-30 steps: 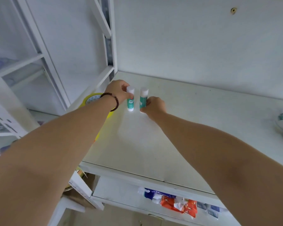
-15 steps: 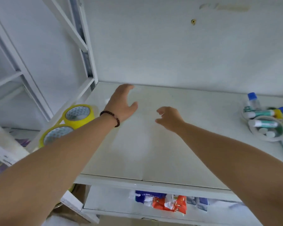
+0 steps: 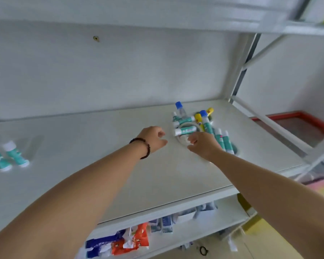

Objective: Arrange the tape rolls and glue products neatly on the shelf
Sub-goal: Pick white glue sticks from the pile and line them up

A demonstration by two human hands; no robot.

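Glue sticks, small bottles and a white tape roll lie in a loose pile just beyond both hands, toward the right end of the shelf. The right hand is at the near edge of that pile, fingers curled at the rim of the tape roll; whether it has actually closed on the ring or only touches it I cannot tell, since the fingertips are blurred. A teal-and-white glue stick lies across the top of the roll. The left hand, with a dark bead bracelet at the wrist, hovers just left of the pile, fingers loosely bent and holding nothing. Far out to the left of both hands, two glue sticks already stand upright side by side.

The risk here seems to sit in that stacking. If the roll is pulled toward the person with the stick still resting on it, the stick will likely roll off, and the bottles leaning behind may slide too. The pile sits fairly near the shelf's open right end, so anything round that gets knocked could travel off the edge. Lifting the stick off first, probably with the free left hand, would steady things.
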